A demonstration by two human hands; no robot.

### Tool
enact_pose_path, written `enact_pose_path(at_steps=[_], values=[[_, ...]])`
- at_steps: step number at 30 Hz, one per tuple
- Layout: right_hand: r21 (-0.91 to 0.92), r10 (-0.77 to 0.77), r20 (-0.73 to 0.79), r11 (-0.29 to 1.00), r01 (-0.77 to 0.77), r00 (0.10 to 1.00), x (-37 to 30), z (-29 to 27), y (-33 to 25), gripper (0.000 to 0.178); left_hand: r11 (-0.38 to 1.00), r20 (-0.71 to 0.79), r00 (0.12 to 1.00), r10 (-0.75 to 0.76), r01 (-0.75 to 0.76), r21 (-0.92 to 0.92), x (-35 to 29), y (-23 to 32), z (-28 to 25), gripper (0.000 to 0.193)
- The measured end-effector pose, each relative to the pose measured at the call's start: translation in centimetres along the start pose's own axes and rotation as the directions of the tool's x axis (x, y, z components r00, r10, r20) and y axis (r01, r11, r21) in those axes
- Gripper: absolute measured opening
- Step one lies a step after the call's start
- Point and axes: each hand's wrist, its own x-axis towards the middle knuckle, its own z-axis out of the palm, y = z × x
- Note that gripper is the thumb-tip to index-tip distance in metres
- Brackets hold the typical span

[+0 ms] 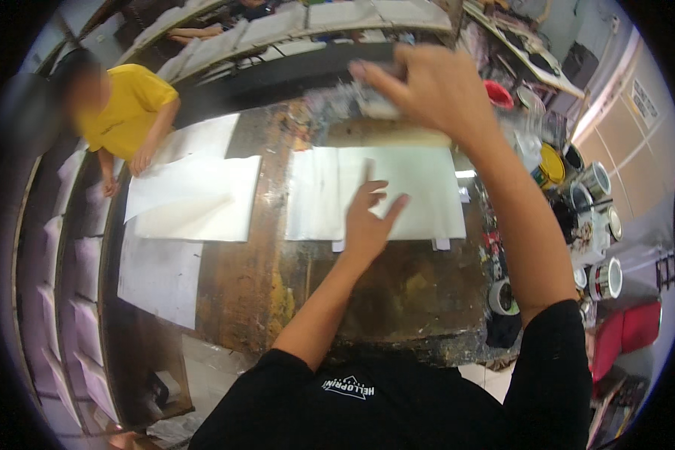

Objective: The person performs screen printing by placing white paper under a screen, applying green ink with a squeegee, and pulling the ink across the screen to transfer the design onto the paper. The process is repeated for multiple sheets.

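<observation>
A white, smooth flat sheet or bag (420, 202) lies on the stained wooden table (240, 292) in front of me, with small white tabs showing under its near edge. Over its middle is my left hand (369, 225), thumb and fingers apart, holding nothing. My right hand (446, 97) is raised above the table's far side, its thumb stretched to the left. The other fingers of that hand are partly hidden and smeared, so a grip cannot be made out. Behind it runs a blurred greyish patch (337, 105).
At the left, a person in a yellow shirt (131, 105) handles more white sheets (195, 195). Paint cans and tubs (604, 277) crowd the right edge, beside a red chair (626, 337). Racks with white sheets (90, 322) stand left; a loaded shelf (307, 30) spans the back.
</observation>
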Motion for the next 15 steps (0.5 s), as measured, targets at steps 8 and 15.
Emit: enact_pose_path(at_steps=[8, 15], values=[[0.075, -0.081, 0.481, 0.996, 0.051, 0.873, -15.7, 4.7, -0.9, 0.036, 0.991, 0.005, 0.993, -0.116, 0.116, -0.065, -5.3, -1.4, -6.8, 0.114], [0.046, 0.053, 0.563, 0.994, -0.095, 0.825, -24.0, 7.9, -4.3, 0.034, 0.839, 0.027, 0.999, -0.041, 0.02, 0.543, -9.3, -5.2, -6.3, 0.119]])
